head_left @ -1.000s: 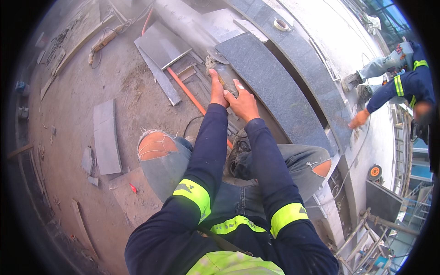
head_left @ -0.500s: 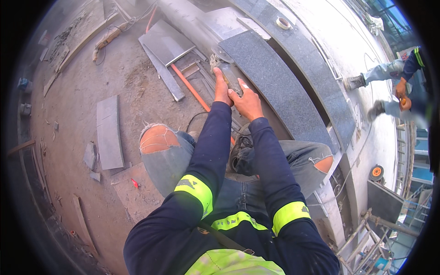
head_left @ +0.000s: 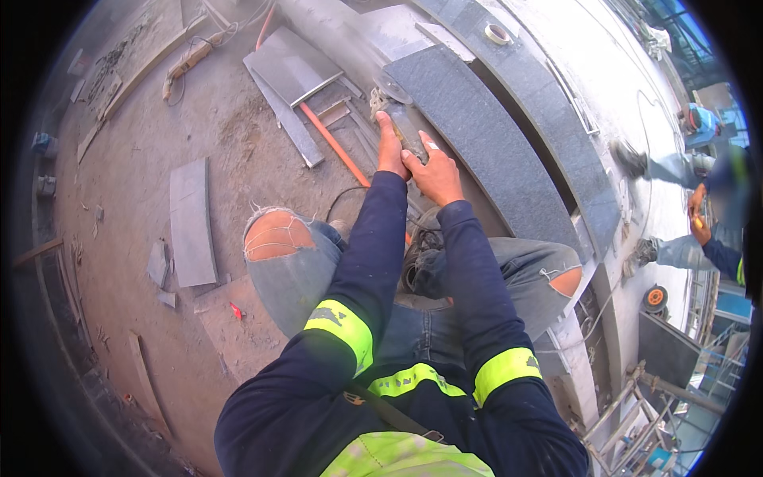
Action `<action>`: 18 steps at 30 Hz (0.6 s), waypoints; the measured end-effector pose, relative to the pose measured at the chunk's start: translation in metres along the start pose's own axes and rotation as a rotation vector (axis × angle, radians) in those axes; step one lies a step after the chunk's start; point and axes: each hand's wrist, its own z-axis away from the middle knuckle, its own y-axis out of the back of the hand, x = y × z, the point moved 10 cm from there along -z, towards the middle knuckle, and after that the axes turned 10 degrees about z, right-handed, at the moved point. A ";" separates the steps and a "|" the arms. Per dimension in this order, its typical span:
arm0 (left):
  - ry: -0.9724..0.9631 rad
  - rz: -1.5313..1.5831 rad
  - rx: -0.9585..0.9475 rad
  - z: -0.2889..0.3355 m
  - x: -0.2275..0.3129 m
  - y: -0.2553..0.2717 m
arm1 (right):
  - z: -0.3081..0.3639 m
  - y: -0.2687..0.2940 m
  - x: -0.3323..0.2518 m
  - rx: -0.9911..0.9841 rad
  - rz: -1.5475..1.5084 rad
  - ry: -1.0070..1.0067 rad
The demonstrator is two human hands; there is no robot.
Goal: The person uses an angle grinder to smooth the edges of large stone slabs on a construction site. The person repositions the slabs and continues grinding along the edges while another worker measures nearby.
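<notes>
My left hand (head_left: 391, 149) and my right hand (head_left: 439, 173) are wrapped round a dusty angle grinder (head_left: 410, 131), held side by side with the thumbs close together. Its round disc (head_left: 395, 94) is at the left edge of a long dark grey stone slab (head_left: 493, 143). A pale rag-like clump (head_left: 377, 102) sits at the grinder's head. Dust streams away from the disc toward the upper left. Where exactly the disc meets the stone is hard to make out. A light wrap shows on a right-hand finger.
A second long slab (head_left: 556, 111) bears a roll of tape (head_left: 497, 33). Left lie cut stone pieces (head_left: 191, 222), a tile (head_left: 292, 65) and an orange hose (head_left: 334, 147). Another person's hands (head_left: 698, 215) show at the right, near a wheel (head_left: 655, 298) and scaffold poles (head_left: 628, 421).
Both my hands stay on the grinder and have shifted very slightly. The view has tilted a little. At the right, the other person has stepped and changed leg position.
</notes>
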 end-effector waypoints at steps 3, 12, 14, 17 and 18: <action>-0.007 0.011 -0.028 -0.006 0.001 0.002 | -0.002 -0.004 0.001 -0.014 -0.002 -0.009; 0.012 0.033 -0.002 -0.015 -0.001 -0.001 | -0.015 -0.006 0.002 -0.012 0.005 -0.008; 0.017 0.036 0.001 -0.021 0.000 0.002 | -0.018 -0.007 0.001 -0.001 0.015 0.004; 0.024 0.031 -0.005 -0.027 0.001 0.006 | -0.021 -0.008 0.000 0.006 0.014 0.015; 0.025 0.027 -0.009 -0.029 0.000 0.007 | -0.021 -0.009 0.001 0.007 0.014 0.017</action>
